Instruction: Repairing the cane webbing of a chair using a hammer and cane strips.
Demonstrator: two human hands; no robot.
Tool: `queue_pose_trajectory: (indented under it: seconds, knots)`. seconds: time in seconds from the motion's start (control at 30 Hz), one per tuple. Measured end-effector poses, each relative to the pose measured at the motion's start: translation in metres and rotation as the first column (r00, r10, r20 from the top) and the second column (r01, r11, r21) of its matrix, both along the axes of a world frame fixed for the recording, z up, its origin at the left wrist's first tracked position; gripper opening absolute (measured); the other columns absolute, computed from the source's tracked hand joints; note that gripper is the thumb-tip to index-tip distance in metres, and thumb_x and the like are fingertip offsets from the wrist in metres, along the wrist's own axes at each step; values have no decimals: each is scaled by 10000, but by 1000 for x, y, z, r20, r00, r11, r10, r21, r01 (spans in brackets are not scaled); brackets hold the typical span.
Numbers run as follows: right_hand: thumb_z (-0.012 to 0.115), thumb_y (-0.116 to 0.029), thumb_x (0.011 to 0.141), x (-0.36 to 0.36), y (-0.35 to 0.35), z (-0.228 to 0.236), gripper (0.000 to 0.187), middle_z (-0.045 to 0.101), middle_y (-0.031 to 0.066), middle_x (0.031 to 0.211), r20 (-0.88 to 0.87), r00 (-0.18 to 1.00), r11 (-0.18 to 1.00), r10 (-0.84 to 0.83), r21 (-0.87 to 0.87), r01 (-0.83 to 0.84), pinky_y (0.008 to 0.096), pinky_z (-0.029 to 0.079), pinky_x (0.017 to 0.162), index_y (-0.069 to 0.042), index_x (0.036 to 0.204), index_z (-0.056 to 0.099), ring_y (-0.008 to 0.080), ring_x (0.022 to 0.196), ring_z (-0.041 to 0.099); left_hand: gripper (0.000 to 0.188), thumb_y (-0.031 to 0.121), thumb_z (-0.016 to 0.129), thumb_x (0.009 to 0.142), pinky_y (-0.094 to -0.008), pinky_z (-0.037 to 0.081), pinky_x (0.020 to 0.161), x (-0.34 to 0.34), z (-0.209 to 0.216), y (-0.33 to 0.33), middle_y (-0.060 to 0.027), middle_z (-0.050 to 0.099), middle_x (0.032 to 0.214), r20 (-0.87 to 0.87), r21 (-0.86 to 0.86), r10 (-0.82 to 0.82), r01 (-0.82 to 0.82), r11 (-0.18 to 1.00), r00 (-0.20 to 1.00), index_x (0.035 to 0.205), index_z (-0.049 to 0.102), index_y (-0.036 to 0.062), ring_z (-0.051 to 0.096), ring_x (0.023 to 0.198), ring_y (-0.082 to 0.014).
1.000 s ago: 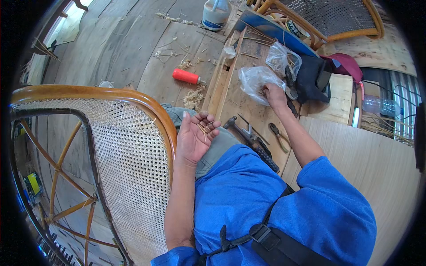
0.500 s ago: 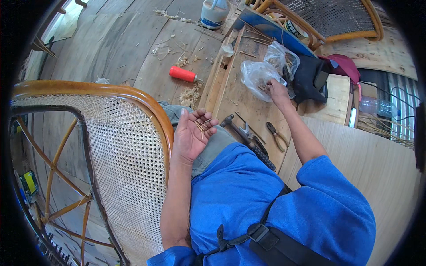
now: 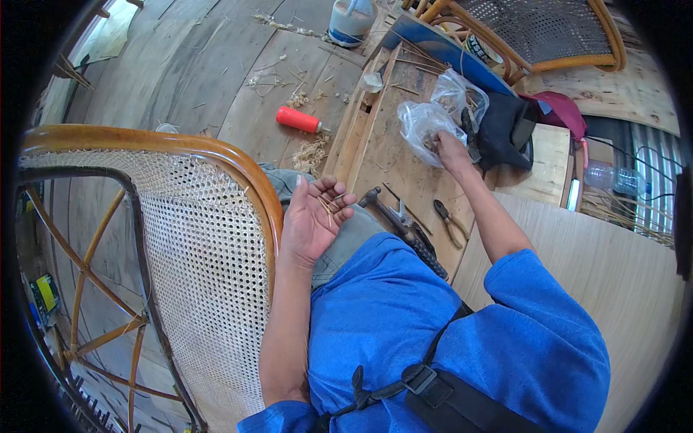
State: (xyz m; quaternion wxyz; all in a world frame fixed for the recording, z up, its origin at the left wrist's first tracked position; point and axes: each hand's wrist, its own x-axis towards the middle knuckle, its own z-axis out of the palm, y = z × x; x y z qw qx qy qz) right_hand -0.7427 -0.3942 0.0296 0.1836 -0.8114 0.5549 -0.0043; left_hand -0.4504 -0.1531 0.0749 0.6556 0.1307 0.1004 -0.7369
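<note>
My left hand (image 3: 315,220) is palm up with its fingers curled, cradling several thin, pale wooden sticks (image 3: 329,208). Close beside it is the curved frame (image 3: 249,169) of a rattan chair with a woven cane panel (image 3: 209,231). Over the workbench, my right hand (image 3: 452,153) reaches into a clear plastic bag (image 3: 416,123). Its fingertips are inside the opening, partly hidden, and what they touch cannot be made out. A second plastic bag (image 3: 451,90) with small brownish pieces lies just beyond.
Nearer on the bench (image 3: 393,155) lie a hammer (image 3: 390,213) and pliers (image 3: 449,222). A red bottle (image 3: 298,120) lies on the plank floor by cane shavings (image 3: 310,155). Right of the bags are a black item (image 3: 500,133) and a maroon cap (image 3: 556,115). A white-and-blue jug (image 3: 351,25) stands farther back.
The clear bag's edge has shifted slightly right as my right hand works in it. My left hand stays in place with the sticks.
</note>
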Motion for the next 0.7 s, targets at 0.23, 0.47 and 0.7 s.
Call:
queue_pose_trajectory:
  seconds: [0.23, 0.47, 0.7]
  knots:
    - [540, -117, 890, -7, -12, 18, 127, 646, 59, 883, 324, 907, 873, -268, 479, 87, 270, 469, 525, -21, 964, 580, 130, 620, 620, 511, 463, 349, 983, -409, 552, 773, -1, 0, 1, -149, 621, 1002, 6, 5, -6, 6, 1000, 1000, 1089, 541, 2, 628, 950, -322]
    - [520, -113, 914, 23, 12, 74, 81, 633, 36, 839, 390, 685, 672, -616, 713, 198, 208, 411, 445, -57, 915, 580, 90, 588, 599, 513, 481, 360, 975, -403, 557, 776, -5, 6, -5, -145, 612, 973, 34, 34, -9, 8, 999, 999, 1062, 535, 7, 636, 919, -312]
    - [525, -117, 905, 77, 34, 92, 123, 617, 66, 804, 457, 780, 796, -427, 599, 85, 235, 458, 515, -26, 980, 559, 122, 655, 608, 258, 361, 482, 958, -216, 356, 454, 7, 22, 13, 43, 474, 676, 143, 218, -67, 34, 975, 987, 894, 546, 120, 405, 496, -61]
